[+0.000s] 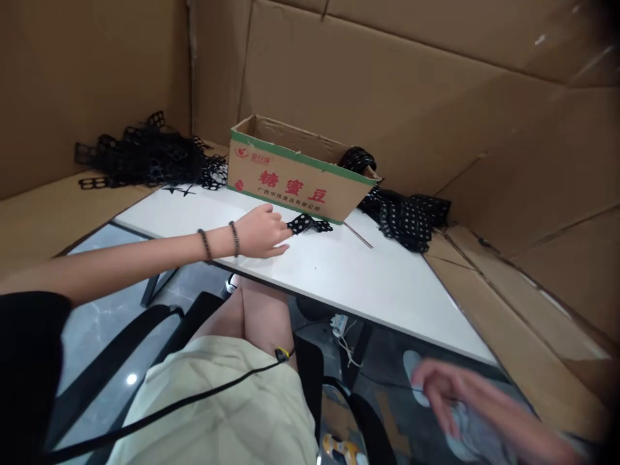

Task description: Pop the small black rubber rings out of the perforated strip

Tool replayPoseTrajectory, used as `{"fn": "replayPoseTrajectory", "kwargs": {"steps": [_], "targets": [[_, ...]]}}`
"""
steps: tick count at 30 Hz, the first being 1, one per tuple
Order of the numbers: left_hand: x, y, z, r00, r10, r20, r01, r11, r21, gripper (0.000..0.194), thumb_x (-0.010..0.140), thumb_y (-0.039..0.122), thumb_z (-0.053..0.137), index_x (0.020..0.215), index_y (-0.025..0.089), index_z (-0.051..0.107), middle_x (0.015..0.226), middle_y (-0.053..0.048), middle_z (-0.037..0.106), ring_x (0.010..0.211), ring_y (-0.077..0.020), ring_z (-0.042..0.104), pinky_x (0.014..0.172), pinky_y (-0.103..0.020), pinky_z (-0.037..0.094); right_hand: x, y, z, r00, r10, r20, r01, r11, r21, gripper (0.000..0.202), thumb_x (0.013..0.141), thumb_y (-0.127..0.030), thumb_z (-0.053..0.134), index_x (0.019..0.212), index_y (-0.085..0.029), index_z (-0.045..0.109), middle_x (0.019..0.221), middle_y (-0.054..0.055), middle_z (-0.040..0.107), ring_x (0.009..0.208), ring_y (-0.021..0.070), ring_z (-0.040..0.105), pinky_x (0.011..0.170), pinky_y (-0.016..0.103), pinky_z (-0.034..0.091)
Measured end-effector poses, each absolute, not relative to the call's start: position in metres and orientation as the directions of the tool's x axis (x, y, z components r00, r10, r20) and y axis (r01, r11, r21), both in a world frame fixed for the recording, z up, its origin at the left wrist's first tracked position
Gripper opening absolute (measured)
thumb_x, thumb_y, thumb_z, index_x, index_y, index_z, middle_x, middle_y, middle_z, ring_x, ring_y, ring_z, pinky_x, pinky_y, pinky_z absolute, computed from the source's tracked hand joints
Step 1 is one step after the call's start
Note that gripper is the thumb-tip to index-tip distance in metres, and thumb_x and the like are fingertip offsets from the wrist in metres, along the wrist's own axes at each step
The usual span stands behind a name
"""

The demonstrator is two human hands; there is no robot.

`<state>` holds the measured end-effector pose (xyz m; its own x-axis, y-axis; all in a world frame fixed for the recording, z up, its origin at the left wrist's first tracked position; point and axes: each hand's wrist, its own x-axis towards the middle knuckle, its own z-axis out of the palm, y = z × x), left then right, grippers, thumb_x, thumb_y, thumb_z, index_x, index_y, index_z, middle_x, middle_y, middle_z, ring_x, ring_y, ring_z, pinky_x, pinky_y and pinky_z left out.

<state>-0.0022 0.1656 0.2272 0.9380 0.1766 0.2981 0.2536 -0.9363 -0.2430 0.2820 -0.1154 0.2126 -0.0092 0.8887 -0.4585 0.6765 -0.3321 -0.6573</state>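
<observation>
My left hand (264,231) touches a short black perforated strip (310,223), grip unclear; my right (448,387), blurred, is loosely open and empty. Just beyond, a cardboard carton (290,177) hides most contents. Unboxed perforated heaps flank it, left (155,158) and right (411,216); cardboard walls (387,71) hem everything in.

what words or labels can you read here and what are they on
"糖蜜豆", large red characters on the cardboard box
"广西华伟食品有限公司", smaller dark line below, same box
Red lettering beside the logo, same box: too small and blurred to read
</observation>
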Motion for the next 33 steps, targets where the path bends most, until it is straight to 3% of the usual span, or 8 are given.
{"fn": "replayPoseTrajectory", "kwargs": {"steps": [3,6,8,12,16,21,27,33], "targets": [[0.053,0.194,0.234,0.793,0.532,0.298,0.559,-0.829,-0.007,0.045,0.083,0.044,0.030,0.091,0.010,0.059,0.090,-0.015,0.061,0.091,-0.0274,0.053,0.079,-0.040,0.034,0.292,-0.042,0.224,-0.038,0.951,-0.307,0.645,-0.211,-0.734,0.046,0.086,-0.051,0.023,0.101,-0.019,0.053,0.070,0.008,0.058,0.073,0.0161,0.056,0.077,0.031,0.041],[0.098,0.219,0.238,0.713,0.691,0.123,0.681,-0.723,0.116,0.059,0.084,0.051,0.019,0.098,0.008,0.057,0.099,-0.019,0.058,0.096,-0.0312,0.052,0.077,-0.041,0.037,0.309,0.040,0.229,0.211,0.970,-0.117,0.794,-0.240,-0.559,0.042,0.087,-0.044,0.027,0.102,-0.012,0.051,0.089,0.010,0.059,0.082,0.0155,0.055,0.075,0.026,0.042],[0.120,0.233,0.238,0.721,0.690,0.057,0.683,-0.722,0.108,0.063,0.083,0.053,0.019,0.100,0.005,0.057,0.101,-0.022,0.057,0.097,-0.0330,0.052,0.075,-0.040,0.039,0.319,0.086,0.223,0.367,0.929,-0.042,0.867,-0.358,-0.345,0.038,0.088,-0.034,0.025,0.102,-0.010,0.051,0.096,0.011,0.057,0.083,0.0149,0.053,0.072,0.025,0.041],[0.130,0.252,0.231,0.793,0.591,-0.151,0.607,-0.787,0.109,0.065,0.073,0.062,0.037,0.095,0.005,0.060,0.095,-0.021,0.061,0.087,-0.0278,0.058,0.067,-0.030,0.042,0.336,0.144,0.200,0.525,0.843,0.116,0.848,-0.506,-0.161,0.039,0.087,-0.035,0.030,0.102,-0.005,0.048,0.108,0.019,0.049,0.098,0.0235,0.046,0.079,0.032,0.036],[0.098,0.269,0.229,0.821,0.441,-0.362,0.503,-0.859,0.094,0.055,0.068,0.060,0.046,0.088,0.012,0.062,0.086,-0.012,0.065,0.070,-0.0206,0.060,0.053,-0.024,0.040,0.351,0.166,0.183,0.543,0.835,0.092,0.839,-0.542,-0.039,0.046,0.085,-0.046,0.032,0.100,-0.006,0.050,0.101,0.020,0.052,0.092,0.0279,0.050,0.071,0.036,0.037],[0.057,0.285,0.249,0.725,0.336,-0.601,0.434,-0.900,0.021,0.043,0.061,0.054,0.057,0.085,0.019,0.059,0.082,-0.006,0.065,0.068,-0.0195,0.056,0.051,-0.024,0.035,0.358,0.170,0.178,0.455,0.891,-0.002,0.890,-0.455,0.031,0.039,0.087,-0.038,0.028,0.094,-0.011,0.054,0.084,0.016,0.059,0.078,0.0260,0.055,0.064,0.034,0.035],[0.064,0.271,0.230,0.858,0.419,-0.297,0.461,-0.884,0.083,0.044,0.072,0.061,0.040,0.071,0.019,0.052,0.079,-0.005,0.059,0.072,-0.0205,0.054,0.059,-0.028,0.035,0.356,0.155,0.197,0.337,0.940,-0.046,0.941,-0.336,0.035,0.045,0.088,-0.038,0.020,0.072,-0.016,0.055,0.072,0.011,0.058,0.063,0.0209,0.053,0.056,0.030,0.032],[0.069,0.258,0.208,0.796,0.545,-0.264,0.602,-0.760,0.246,0.038,0.067,0.050,0.055,0.087,0.020,0.044,0.090,-0.004,0.056,0.071,-0.0197,0.055,0.057,-0.027,0.036,0.328,0.138,0.213,0.100,0.968,0.230,0.986,-0.067,-0.150,0.041,0.088,-0.039,0.017,0.087,-0.018,0.053,0.071,0.006,0.060,0.059,0.0151,0.054,0.055,0.026,0.035]]}}
